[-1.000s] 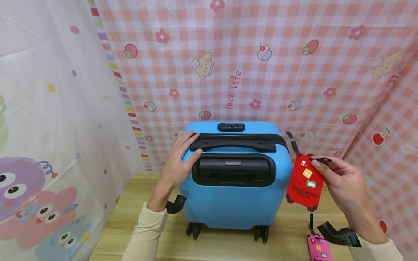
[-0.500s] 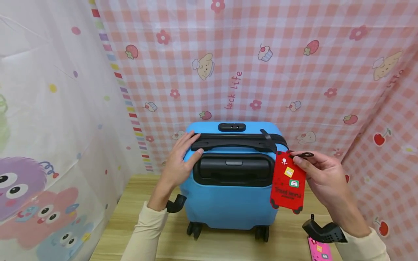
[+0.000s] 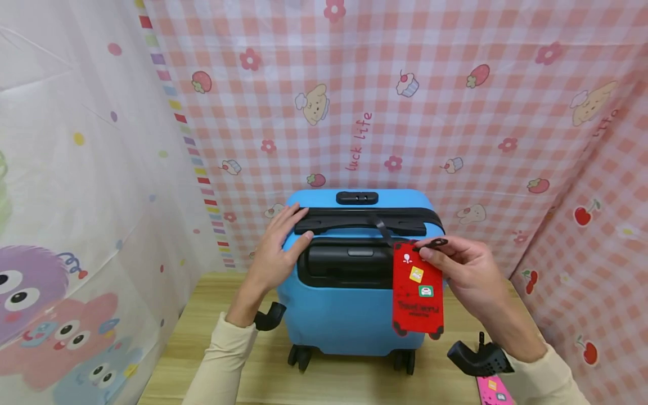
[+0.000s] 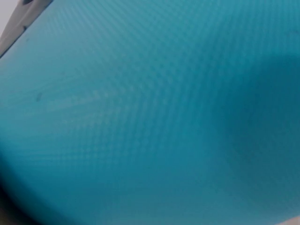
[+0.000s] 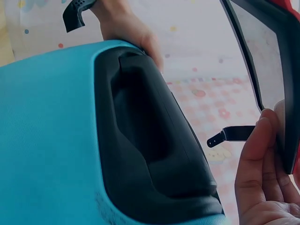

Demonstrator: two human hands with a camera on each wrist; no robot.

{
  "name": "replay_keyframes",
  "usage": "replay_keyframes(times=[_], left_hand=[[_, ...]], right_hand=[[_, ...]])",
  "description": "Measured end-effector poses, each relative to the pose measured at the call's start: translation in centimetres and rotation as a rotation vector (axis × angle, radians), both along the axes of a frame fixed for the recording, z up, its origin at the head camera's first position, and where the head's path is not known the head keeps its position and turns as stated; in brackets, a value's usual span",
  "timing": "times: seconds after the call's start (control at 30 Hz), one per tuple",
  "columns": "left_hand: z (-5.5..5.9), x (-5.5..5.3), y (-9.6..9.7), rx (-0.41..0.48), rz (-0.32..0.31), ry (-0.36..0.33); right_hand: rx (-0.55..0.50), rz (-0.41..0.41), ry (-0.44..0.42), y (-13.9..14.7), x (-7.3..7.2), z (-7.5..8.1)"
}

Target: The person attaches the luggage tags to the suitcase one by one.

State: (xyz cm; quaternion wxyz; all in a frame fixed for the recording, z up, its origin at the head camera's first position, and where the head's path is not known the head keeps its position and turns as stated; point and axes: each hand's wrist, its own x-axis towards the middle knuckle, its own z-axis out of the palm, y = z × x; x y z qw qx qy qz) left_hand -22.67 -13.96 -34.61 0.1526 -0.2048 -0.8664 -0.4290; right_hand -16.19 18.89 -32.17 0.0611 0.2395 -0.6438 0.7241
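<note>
A light blue suitcase stands upright, its black carry handle lying across the top. My left hand rests on its upper left corner, fingers extended over the top edge. Between thumb and fingers, my right hand pinches a red luggage tag by its upper right corner, in front of the suitcase's right half. The tag's black strap sticks up and left, overlapping the carry handle; contact cannot be told. In the right wrist view the strap end hangs free. Blue shell fills the left wrist view.
A pink luggage tag lies on the wood-grain surface at lower right, partly behind the right forearm. Checkered cloth hangs close behind the suitcase. White patterned cloth hangs on the left.
My right hand has carried the red luggage tag leftward, from beside the suitcase to in front of its right half. The left hand and suitcase have stayed put.
</note>
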Motion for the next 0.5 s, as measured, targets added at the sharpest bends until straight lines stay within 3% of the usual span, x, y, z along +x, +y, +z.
replay_keyframes(times=[0.23, 0.5], left_hand=[[0.3, 0.1, -0.3, -0.035, -0.012, 0.022], [1.4, 0.2, -0.3, -0.063, -0.025, 0.001]], right_hand=[[0.118, 0.003, -0.027, -1.3, -0.1, 0.1], [0.242, 0.003, -0.075, -1.9, -0.1, 0.2]])
